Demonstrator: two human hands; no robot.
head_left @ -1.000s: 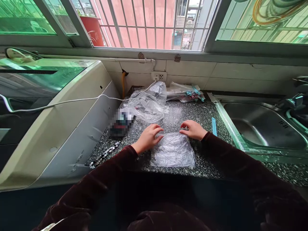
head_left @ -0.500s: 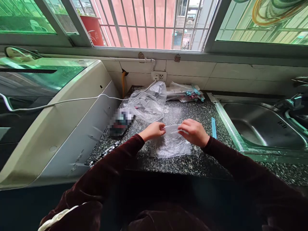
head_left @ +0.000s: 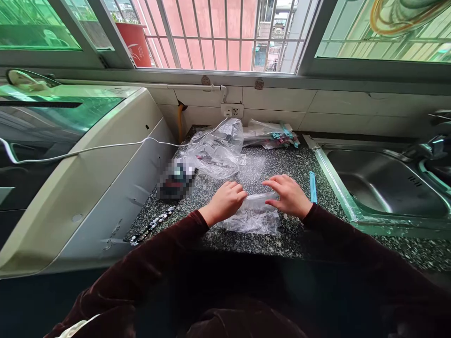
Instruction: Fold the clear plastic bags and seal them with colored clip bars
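Observation:
A clear plastic bag (head_left: 255,219) lies crinkled on the speckled stone counter (head_left: 225,241), its far edge folded over toward me. My left hand (head_left: 227,201) is closed on the left end of that fold. At the other end my right hand (head_left: 287,195) is open, thumb and fingers apart around the fold's right end; whether they touch the plastic I cannot tell. A flat light-blue strip (head_left: 313,187) lies on the counter to the right of my right hand. Farther back are a larger heap of clear plastic (head_left: 218,152) and a packed bundle with blue ends (head_left: 275,136).
A steel sink (head_left: 380,183) with a tap (head_left: 428,148) is on the right. At the left stands a washing machine (head_left: 116,173), with a white cord (head_left: 151,140) running across to a wall socket (head_left: 232,111). A blurred dark object (head_left: 175,180) and a beaded strand (head_left: 155,223) lie on the left.
The bag's far edge has come toward me and folded over. My left hand has moved nearer and closed more; my right hand's fingers have spread apart.

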